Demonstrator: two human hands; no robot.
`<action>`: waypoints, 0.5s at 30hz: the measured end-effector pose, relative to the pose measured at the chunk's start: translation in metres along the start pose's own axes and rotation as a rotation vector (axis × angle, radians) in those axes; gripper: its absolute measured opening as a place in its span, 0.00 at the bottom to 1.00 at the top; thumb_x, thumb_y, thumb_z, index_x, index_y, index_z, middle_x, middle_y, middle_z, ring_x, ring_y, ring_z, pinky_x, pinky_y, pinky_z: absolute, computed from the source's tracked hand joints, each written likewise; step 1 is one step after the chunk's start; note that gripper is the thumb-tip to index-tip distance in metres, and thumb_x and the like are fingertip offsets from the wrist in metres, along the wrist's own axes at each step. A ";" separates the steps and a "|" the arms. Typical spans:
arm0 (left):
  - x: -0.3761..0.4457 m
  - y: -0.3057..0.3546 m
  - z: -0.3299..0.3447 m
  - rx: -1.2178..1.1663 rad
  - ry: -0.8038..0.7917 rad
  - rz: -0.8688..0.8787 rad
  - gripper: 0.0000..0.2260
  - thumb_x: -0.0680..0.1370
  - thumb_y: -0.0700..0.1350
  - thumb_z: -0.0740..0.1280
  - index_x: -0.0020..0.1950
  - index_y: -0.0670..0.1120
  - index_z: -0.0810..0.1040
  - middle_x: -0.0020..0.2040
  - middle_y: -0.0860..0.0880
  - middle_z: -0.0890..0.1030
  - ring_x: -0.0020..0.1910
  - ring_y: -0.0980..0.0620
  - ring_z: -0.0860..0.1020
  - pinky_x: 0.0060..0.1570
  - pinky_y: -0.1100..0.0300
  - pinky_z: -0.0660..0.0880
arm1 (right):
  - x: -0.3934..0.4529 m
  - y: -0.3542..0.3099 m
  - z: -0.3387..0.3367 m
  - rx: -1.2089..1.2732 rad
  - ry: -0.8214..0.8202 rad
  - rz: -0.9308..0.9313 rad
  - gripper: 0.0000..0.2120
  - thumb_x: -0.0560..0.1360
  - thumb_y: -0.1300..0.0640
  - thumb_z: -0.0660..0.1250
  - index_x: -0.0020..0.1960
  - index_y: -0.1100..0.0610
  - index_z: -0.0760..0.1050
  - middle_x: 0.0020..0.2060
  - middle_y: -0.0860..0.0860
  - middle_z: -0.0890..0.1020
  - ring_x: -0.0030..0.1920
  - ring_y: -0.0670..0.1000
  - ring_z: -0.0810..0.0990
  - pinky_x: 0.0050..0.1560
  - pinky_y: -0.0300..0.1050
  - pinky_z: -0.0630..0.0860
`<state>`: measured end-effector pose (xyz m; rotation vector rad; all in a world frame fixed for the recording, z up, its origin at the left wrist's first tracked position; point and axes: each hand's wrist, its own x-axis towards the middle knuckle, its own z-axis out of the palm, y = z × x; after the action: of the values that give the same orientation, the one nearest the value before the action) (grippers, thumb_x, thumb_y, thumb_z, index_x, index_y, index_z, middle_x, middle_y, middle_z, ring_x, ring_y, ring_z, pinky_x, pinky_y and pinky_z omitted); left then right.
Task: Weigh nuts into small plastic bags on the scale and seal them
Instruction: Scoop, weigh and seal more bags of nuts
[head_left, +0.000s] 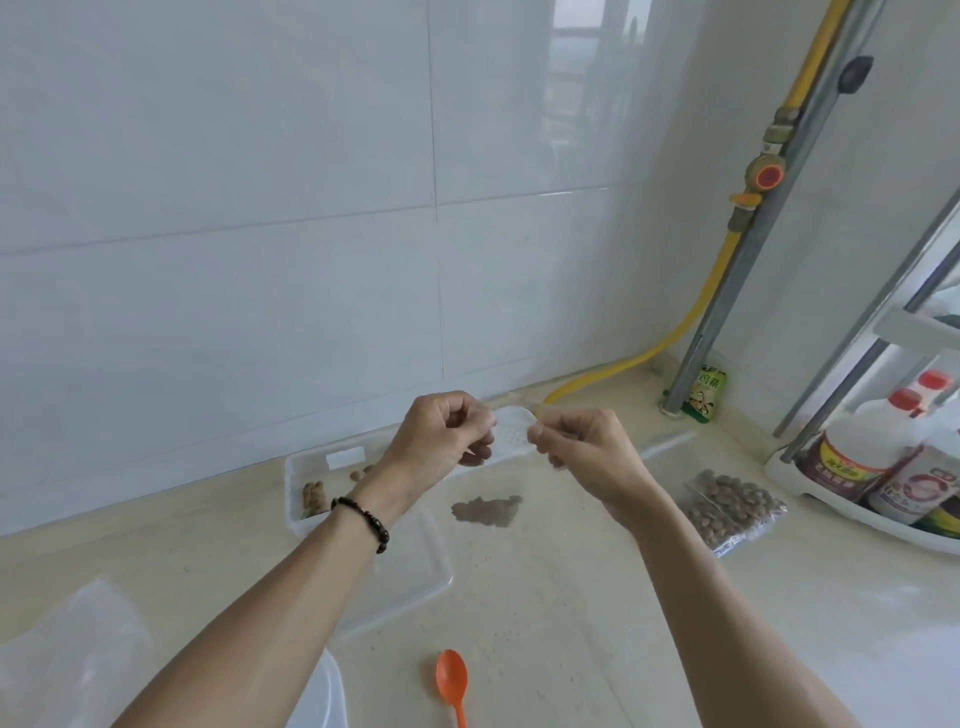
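Note:
I hold a small clear plastic bag (511, 435) up above the counter by its top edge. My left hand (441, 441) pinches the left end of that edge and my right hand (582, 452) pinches the right end. A brown clump of nuts (485, 512) hangs in the bottom of the bag. Behind my left wrist a white plastic tray (296, 467) holds a few loose nuts (313, 498). Sealed clear bags full of nuts (732, 509) lie on the counter to the right. No scale is clearly visible.
An orange plastic spoon (452, 680) lies near the front of the beige counter (571, 597). Empty clear bags (67, 649) sit at the lower left. A rack with bottles (883, 483) stands at the right, a green packet (707, 392) and yellow hose (644, 356) by the wall.

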<state>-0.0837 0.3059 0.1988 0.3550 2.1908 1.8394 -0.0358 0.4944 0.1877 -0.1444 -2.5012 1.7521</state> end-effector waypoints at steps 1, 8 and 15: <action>0.004 0.000 0.006 0.031 -0.016 -0.004 0.06 0.78 0.42 0.69 0.45 0.39 0.81 0.36 0.48 0.81 0.35 0.52 0.81 0.39 0.60 0.79 | 0.004 0.003 -0.005 -0.021 -0.009 -0.006 0.13 0.75 0.57 0.70 0.34 0.61 0.77 0.30 0.52 0.70 0.32 0.48 0.69 0.38 0.47 0.68; 0.031 0.001 0.045 0.144 0.058 0.004 0.06 0.77 0.41 0.70 0.42 0.39 0.80 0.34 0.47 0.80 0.30 0.54 0.79 0.36 0.63 0.78 | 0.023 0.021 -0.036 0.110 -0.006 0.008 0.08 0.78 0.56 0.69 0.43 0.59 0.83 0.33 0.50 0.81 0.32 0.44 0.78 0.37 0.39 0.76; 0.053 -0.005 0.071 0.154 -0.060 -0.045 0.07 0.78 0.40 0.68 0.45 0.36 0.81 0.38 0.45 0.84 0.36 0.50 0.84 0.36 0.64 0.78 | 0.034 0.053 -0.064 -0.051 0.194 0.044 0.12 0.79 0.58 0.67 0.38 0.59 0.82 0.28 0.49 0.78 0.27 0.43 0.74 0.33 0.40 0.73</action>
<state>-0.1088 0.3888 0.1797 0.3828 2.2867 1.6200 -0.0600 0.5760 0.1597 -0.3567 -2.4209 1.6052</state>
